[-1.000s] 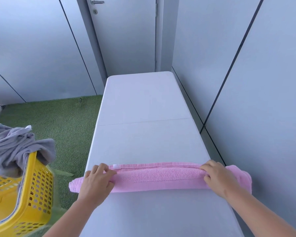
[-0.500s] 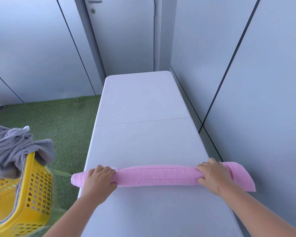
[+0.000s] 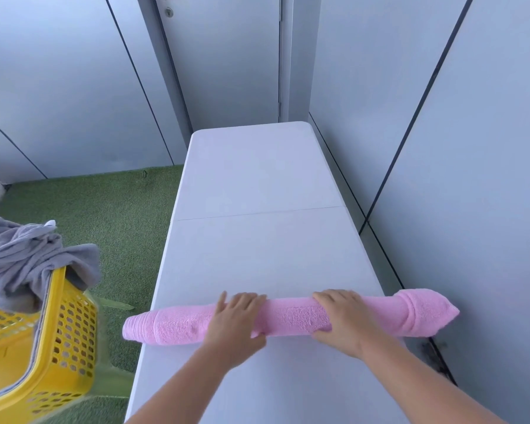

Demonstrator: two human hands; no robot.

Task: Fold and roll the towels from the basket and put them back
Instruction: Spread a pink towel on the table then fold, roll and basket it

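A pink towel (image 3: 291, 318) lies rolled into a long thin tube across the near part of the white table (image 3: 266, 246), with both ends hanging past the table's sides. My left hand (image 3: 236, 321) rests on the roll left of its middle, fingers straight and spread. My right hand (image 3: 340, 319) sits right of the middle, fingers curved over the top and thumb under the near side. A yellow basket (image 3: 58, 338) stands on the floor at the left, with a grey towel (image 3: 22, 255) draped over its rim.
The table runs away from me, with a grey wall close along its right side and a door behind its far end. Green artificial grass (image 3: 104, 215) covers the floor to the left. The basket stands close to the table's left edge.
The pink towel has gone from a flat folded strip to a tighter roll. Both hands have slid from the ends in toward the middle, and the left fingers have straightened.
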